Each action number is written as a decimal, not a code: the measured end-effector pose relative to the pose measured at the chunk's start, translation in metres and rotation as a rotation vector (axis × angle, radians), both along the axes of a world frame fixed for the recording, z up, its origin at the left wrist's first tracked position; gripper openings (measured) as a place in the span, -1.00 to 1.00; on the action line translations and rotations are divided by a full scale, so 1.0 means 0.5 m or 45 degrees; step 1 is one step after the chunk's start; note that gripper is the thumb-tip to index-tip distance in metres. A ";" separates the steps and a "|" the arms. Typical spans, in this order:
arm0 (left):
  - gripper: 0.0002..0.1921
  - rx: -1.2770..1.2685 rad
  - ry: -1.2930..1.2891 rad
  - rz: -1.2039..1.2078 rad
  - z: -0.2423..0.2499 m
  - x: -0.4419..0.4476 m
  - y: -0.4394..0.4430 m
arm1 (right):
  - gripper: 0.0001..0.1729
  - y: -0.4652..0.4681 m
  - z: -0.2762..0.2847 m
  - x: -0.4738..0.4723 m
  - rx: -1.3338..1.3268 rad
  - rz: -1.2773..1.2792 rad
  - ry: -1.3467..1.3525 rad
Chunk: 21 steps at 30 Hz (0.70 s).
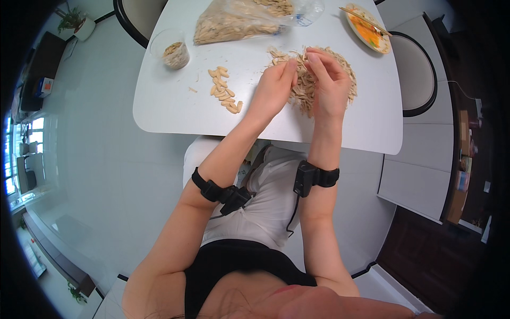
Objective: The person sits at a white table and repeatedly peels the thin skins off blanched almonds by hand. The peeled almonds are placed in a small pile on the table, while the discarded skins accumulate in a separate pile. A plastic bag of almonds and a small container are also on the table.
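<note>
My left hand (277, 85) is in a curled pinch over the left side of a heap of pale seed husks (305, 93) on the white table. Close by on its right, my right hand (334, 81) is bent over the same heap, thumb near the fingertips. Whatever may sit between the fingers of either hand is too small or hidden to make out. To the left of my left hand lies a loose line of whole pale seeds (223, 91). Beyond them stands a clear plastic cup (175, 54) partly filled with pale bits.
A clear plastic bag of seeds (235, 26) lies at the table's far side. A plate with orange food remains (368, 34) carries chopsticks (364, 20) at the far right. Chairs (412, 73) stand around the white table (179, 111). Black straps with small devices (306, 179) circle both forearms.
</note>
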<state>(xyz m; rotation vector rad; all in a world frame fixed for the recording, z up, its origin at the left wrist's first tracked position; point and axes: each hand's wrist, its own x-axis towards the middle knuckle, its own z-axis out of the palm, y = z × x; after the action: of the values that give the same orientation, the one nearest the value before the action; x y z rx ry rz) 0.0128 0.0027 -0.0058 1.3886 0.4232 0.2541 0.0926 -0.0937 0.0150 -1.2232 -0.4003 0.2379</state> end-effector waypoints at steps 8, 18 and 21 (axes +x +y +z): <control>-0.55 -1.000 -0.255 0.105 0.024 -0.016 0.020 | -0.86 0.015 -0.003 -0.020 -0.336 0.053 -0.517; -0.69 -0.569 -0.574 0.637 0.063 -0.093 0.124 | -0.92 0.142 -0.030 -0.110 -0.834 0.181 -1.102; -0.72 -0.462 -0.563 0.712 0.074 -0.106 0.134 | -0.94 0.172 -0.052 -0.125 -0.887 0.135 -1.190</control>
<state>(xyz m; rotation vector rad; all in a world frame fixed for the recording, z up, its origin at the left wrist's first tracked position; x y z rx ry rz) -0.0401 0.0699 0.0310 0.8028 0.4524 0.8792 0.0299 -0.0075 -0.0108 -1.9719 -1.2659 -0.1473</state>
